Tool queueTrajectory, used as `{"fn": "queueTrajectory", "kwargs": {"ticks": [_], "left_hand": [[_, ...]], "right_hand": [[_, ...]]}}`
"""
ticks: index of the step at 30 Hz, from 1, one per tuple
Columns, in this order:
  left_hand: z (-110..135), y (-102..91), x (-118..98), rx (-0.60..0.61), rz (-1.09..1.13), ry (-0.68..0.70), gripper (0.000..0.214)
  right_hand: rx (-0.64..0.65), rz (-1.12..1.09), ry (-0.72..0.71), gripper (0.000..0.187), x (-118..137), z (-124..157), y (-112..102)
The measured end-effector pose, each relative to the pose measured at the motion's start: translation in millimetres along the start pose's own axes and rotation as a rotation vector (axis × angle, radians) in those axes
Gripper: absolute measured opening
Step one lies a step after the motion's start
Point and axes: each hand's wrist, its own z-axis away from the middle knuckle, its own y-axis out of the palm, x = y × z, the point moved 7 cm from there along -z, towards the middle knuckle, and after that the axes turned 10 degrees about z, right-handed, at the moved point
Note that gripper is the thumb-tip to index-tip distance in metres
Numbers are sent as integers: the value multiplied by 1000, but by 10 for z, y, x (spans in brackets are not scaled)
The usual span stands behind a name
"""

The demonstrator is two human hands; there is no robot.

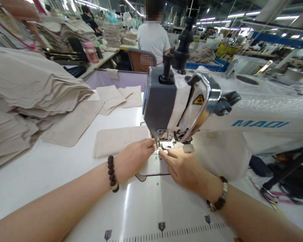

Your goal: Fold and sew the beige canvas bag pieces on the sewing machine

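Observation:
A white sewing machine [181, 101] stands in the middle of the white table [53, 168]. Both my hands meet at its presser foot [165, 145]. My left hand [133, 158] rests on a beige fabric piece [116, 141], fingers pressed together toward the needle. From the right, my right hand [181, 166] reaches in with fingertips closed at the foot; what they pinch is too small to make out. Each wrist wears a bead bracelet.
A tall stack of beige fabric [22, 97] fills the left side, with loose pieces [116, 95] behind. A ruler scale [166, 232] runs along the table's near edge. A person in a white shirt [153, 38] sits ahead with their back turned. Scissors [270, 196] lie at the right.

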Motion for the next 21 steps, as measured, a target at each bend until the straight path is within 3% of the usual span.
{"fn": "queueTrajectory", "kwargs": {"ticks": [6, 11, 15, 21], "left_hand": [[-46, -26, 73, -8, -81, -41, 25], [-45, 5, 62, -27, -91, 17, 22], [9, 18, 42, -77, -240, 45, 22], [135, -44, 160, -111, -394, -129, 17]], "right_hand": [[19, -13, 7, 34, -12, 6, 19], [22, -22, -1, 38, -12, 31, 45], [15, -25, 6, 40, -23, 58, 95], [24, -86, 39, 42, -50, 68, 185]]}}
